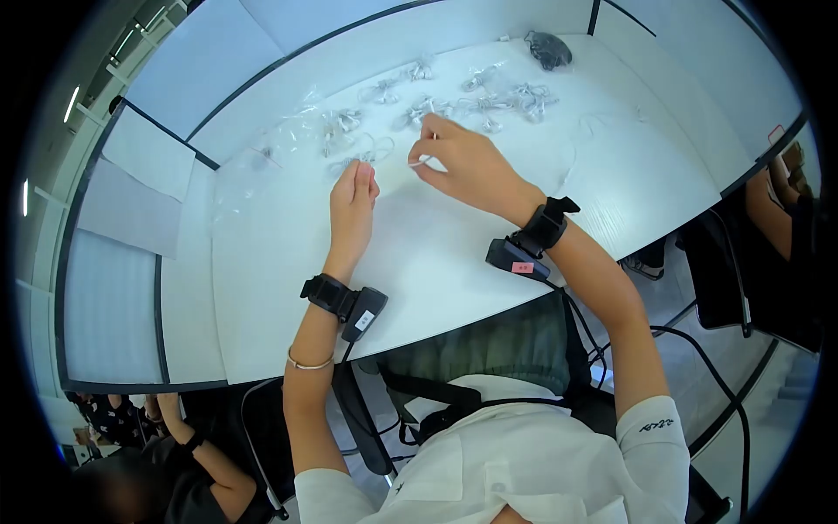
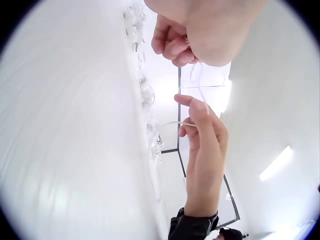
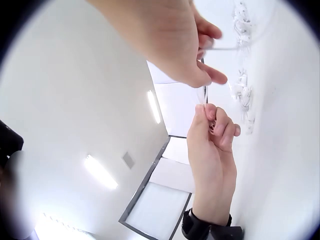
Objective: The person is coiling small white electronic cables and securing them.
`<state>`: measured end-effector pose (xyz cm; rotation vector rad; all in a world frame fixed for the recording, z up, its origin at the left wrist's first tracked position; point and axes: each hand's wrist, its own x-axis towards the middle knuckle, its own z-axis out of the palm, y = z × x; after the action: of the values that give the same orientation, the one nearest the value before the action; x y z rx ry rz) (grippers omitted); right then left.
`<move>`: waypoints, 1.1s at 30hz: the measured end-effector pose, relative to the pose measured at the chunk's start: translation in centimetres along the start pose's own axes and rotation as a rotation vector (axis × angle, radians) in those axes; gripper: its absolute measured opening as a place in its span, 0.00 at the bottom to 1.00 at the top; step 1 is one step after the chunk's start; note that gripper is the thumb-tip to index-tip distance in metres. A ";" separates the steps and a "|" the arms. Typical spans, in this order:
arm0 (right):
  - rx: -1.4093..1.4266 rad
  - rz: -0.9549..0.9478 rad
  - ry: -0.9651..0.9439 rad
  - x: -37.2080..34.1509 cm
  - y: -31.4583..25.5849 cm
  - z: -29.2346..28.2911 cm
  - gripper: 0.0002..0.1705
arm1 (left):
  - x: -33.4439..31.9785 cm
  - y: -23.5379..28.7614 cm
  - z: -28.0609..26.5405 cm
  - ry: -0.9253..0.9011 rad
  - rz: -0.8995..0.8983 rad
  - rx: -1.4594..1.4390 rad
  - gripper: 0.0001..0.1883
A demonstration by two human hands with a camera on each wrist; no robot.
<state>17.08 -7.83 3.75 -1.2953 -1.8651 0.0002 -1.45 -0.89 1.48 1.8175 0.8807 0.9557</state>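
Above the table, my left hand [image 1: 352, 205] is raised with its fingers curled, pinching part of a thin white cable [image 2: 172, 123]. My right hand [image 1: 476, 162] is just to the right, a little farther forward. Its fingers are bent around the same cable, and a length of it trails out past them in the right wrist view. A strand runs between the two hands there. Most of what the left fingers hold is hidden inside them. Beyond both hands lie several coiled white cables [image 1: 423, 112].
Clear plastic bags [image 1: 301, 112] lie at the back left of the white table [image 1: 288, 297]. A dark crumpled bundle [image 1: 548, 51] sits at the back right. Low white partitions [image 1: 349, 65] enclose the table. Other people sit at both sides.
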 end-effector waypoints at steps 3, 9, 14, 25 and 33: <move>0.219 0.090 -0.227 0.1 -0.7 -0.2 0.10 | -0.1 0.5 0.2 0.019 0.063 -0.029 0.18; 0.869 0.306 -0.469 0.4 -1.7 -0.5 0.15 | -0.5 1.6 0.7 0.030 0.140 -0.119 0.18; 1.145 0.359 -0.359 0.8 -1.3 0.0 0.22 | -0.7 1.8 1.0 0.046 0.098 -0.201 0.18; 0.689 0.256 -0.357 0.3 -0.6 0.9 0.26 | -0.5 1.3 1.1 0.019 0.128 -0.231 0.19; -0.111 -0.123 0.116 0.4 -0.3 0.3 0.12 | -0.6 0.6 1.2 0.054 0.083 -0.100 0.18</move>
<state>16.57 -7.52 3.93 -1.2259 -1.8631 -0.2410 -0.55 -2.08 1.47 1.7612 0.7810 1.0870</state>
